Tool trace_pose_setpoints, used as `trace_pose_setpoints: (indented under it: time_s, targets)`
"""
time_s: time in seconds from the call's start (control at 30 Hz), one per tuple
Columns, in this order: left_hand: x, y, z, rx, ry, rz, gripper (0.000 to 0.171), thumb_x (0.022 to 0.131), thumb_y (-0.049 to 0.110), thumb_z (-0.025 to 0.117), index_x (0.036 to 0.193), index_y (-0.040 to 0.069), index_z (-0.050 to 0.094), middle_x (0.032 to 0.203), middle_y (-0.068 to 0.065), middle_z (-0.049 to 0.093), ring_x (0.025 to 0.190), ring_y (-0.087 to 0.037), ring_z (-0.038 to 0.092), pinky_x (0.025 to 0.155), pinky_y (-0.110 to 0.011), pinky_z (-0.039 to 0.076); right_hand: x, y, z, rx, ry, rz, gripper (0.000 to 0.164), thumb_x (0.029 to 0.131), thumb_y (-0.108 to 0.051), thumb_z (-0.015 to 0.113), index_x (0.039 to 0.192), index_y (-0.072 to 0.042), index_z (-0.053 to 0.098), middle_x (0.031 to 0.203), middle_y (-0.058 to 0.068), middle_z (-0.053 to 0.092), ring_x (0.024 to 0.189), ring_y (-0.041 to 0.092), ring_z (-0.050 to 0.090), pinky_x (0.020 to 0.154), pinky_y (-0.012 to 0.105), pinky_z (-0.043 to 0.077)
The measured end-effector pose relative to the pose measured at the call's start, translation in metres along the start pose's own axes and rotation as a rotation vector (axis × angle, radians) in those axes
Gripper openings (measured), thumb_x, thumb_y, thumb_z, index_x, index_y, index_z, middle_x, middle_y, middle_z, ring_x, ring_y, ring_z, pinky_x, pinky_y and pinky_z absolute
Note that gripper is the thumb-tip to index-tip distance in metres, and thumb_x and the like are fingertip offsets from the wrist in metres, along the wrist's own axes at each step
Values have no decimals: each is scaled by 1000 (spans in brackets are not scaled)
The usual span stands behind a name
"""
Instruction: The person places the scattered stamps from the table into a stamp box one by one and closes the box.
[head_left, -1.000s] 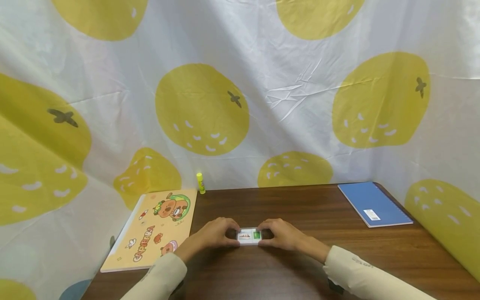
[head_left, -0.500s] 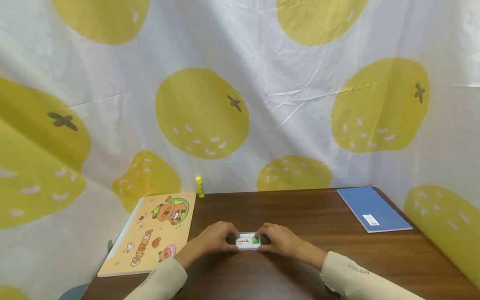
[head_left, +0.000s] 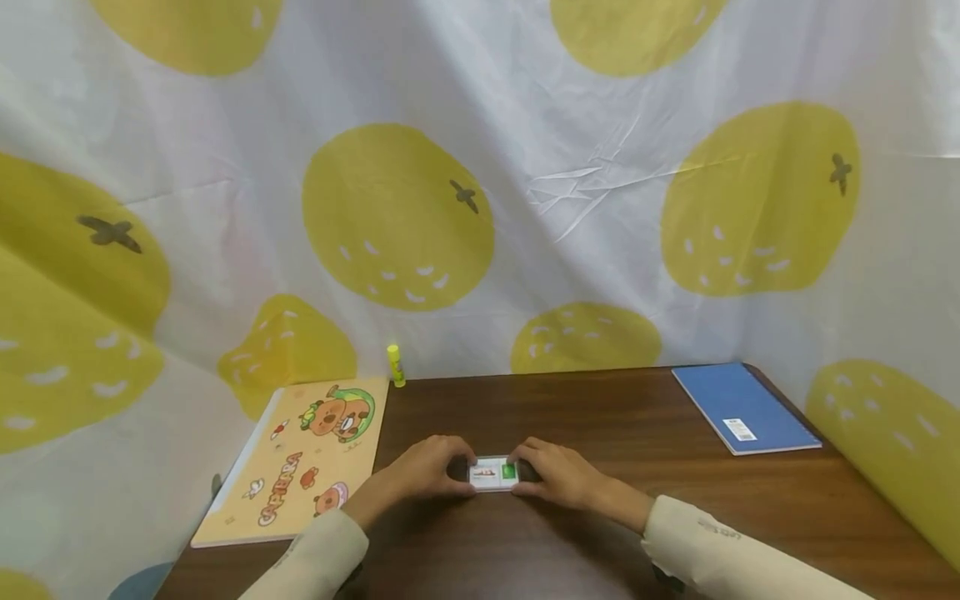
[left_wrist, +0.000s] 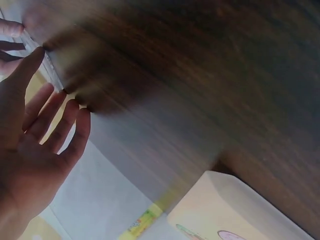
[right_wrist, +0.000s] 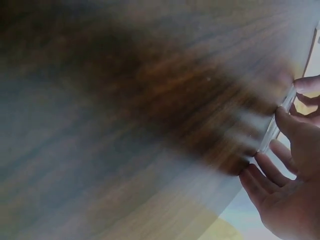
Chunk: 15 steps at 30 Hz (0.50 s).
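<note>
A small flat white rectangular case (head_left: 486,473) with a printed picture and a green patch lies on the table in the head view; its exact kind cannot be told. My left hand (head_left: 431,468) pinches its left end between thumb and fingers. At the right end, my right hand (head_left: 558,473) pinches it the same way. The left wrist view shows the left hand (left_wrist: 35,155) with fingertips down at the tabletop beside the case's thin clear edge (left_wrist: 51,70). In the right wrist view, the right hand (right_wrist: 295,170) has its thumb and fingers along that edge (right_wrist: 272,127).
A capybara-printed yellow pad (head_left: 300,467) lies at the left of the brown table (head_left: 570,400). Behind it stands a yellow glue stick (head_left: 396,367). A blue notebook (head_left: 738,408) lies at the back right. A fruit-patterned curtain (head_left: 585,250) hangs around the table.
The head view has shifted slightly. Both hands keep their hold on the case, with no clear movement across the table.
</note>
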<state>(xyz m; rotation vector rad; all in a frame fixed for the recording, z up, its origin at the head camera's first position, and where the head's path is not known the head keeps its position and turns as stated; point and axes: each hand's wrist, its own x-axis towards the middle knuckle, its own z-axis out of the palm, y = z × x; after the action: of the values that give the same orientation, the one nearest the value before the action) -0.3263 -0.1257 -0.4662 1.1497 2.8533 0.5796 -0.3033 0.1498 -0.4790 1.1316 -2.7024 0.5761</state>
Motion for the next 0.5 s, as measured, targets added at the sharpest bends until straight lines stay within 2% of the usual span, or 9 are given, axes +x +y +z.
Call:
trace_pose_setpoints:
  time_s: [0.2, 0.37, 0.5]
  targets:
    - [1, 3, -4, 1, -26, -25, 41, 85, 34, 87, 115, 10, 72, 113, -1, 71, 103, -16, 64, 93, -39, 53, -1, -1, -1, 17, -17, 22, 36, 94, -27, 79, 121, -7, 66, 121, 9, 66, 105, 23, 68, 85, 43, 57]
    - [4, 4, -6, -5, -40, -35, 43, 85, 34, 87, 116, 9, 72, 115, -2, 70, 103, -17, 64, 91, -38, 53, -1, 1, -2, 32, -15, 13, 38, 95, -29, 78, 123, -6, 66, 122, 9, 65, 106, 24, 67, 86, 44, 57]
    - [8, 4, -12, 7, -36, -47, 49, 86, 38, 85, 123, 9, 71, 121, -4, 70, 111, -21, 64, 95, -42, 53, 0, 5, -7, 14, 16, 7, 44, 95, -31, 78, 129, -6, 64, 124, 9, 65, 108, 23, 67, 88, 44, 57]
